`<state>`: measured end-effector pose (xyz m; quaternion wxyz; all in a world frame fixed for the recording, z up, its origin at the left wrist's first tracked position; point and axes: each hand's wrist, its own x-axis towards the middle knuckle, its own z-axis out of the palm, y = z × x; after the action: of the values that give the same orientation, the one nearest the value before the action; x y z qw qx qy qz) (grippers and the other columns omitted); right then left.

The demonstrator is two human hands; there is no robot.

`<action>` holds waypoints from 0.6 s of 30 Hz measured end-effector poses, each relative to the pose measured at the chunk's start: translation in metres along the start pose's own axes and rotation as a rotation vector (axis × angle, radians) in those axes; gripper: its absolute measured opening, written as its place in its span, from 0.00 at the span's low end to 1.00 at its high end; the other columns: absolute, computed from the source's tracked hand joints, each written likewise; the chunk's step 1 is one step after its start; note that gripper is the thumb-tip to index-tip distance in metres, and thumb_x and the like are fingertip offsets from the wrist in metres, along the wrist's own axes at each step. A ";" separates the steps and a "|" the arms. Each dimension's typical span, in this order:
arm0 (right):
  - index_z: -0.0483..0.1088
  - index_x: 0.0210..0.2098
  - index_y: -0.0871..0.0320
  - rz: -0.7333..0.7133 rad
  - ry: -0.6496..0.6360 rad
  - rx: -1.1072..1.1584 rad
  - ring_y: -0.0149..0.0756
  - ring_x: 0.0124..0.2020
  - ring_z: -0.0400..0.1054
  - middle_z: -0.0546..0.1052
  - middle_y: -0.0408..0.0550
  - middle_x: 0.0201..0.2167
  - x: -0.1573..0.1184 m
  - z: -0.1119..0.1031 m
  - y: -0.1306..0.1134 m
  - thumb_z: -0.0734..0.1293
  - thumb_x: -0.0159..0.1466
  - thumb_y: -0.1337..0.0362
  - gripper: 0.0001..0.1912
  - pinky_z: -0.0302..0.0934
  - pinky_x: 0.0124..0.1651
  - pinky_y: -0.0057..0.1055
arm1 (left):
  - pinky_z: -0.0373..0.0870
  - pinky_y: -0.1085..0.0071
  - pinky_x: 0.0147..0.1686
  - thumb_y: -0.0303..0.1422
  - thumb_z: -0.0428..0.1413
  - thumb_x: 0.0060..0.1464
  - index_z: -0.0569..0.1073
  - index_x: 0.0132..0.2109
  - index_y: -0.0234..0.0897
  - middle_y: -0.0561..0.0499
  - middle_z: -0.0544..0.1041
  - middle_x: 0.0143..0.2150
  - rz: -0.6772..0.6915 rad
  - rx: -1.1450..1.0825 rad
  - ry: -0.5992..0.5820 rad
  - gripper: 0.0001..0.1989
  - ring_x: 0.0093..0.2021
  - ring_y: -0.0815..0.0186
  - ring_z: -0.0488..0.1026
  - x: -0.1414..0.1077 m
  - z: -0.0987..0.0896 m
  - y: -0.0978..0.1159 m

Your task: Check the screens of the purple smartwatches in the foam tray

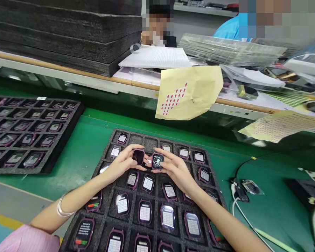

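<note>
Both hands are over the upper part of a dark foam tray (109,210) that holds several purple watch units, most with lit screens. Between the fingers of my left hand (126,159) is a purple watch unit (138,156) with a dark screen. My right hand (174,166) grips a second purple watch unit (157,161), whose screen shows a lit round dial. The two units are side by side, a small gap apart. A watch unit (122,204) with a white lit screen lies in a compartment below my hands.
Another foam tray of watch units (55,152) lies at the left. Black foam stacks (68,38) and papers (157,57) rest on a shelf. Yellow sheets (190,94) hang from its edge. Cables (237,204) lie at the right. Two people are behind the shelf.
</note>
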<state>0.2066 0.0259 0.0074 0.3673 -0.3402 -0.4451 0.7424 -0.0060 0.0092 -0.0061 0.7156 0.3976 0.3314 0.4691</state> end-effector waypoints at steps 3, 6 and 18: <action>0.68 0.55 0.56 -0.011 0.005 -0.008 0.45 0.43 0.74 0.78 0.51 0.45 0.000 0.001 0.001 0.69 0.59 0.67 0.23 0.69 0.48 0.46 | 0.75 0.57 0.44 0.23 0.51 0.47 0.65 0.53 0.37 0.45 0.76 0.45 0.012 0.015 -0.005 0.23 0.47 0.56 0.74 0.001 0.000 0.000; 0.68 0.55 0.56 -0.032 0.011 -0.031 0.44 0.44 0.74 0.78 0.51 0.45 0.000 -0.001 0.004 0.69 0.60 0.65 0.23 0.70 0.47 0.44 | 0.76 0.58 0.43 0.22 0.52 0.47 0.66 0.52 0.37 0.45 0.76 0.45 0.010 0.033 -0.011 0.23 0.47 0.57 0.74 0.001 0.001 -0.001; 0.62 0.58 0.54 -0.096 -0.051 -0.159 0.41 0.48 0.72 0.75 0.51 0.50 -0.001 -0.003 0.009 0.75 0.54 0.70 0.34 0.67 0.53 0.39 | 0.78 0.70 0.29 0.24 0.58 0.44 0.65 0.49 0.38 0.51 0.68 0.40 0.057 0.233 0.064 0.23 0.36 0.65 0.73 -0.001 0.003 0.000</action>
<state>0.2074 0.0233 -0.0018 0.3631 -0.3275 -0.5276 0.6947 -0.0034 0.0075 -0.0050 0.6399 0.4723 0.3950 0.4599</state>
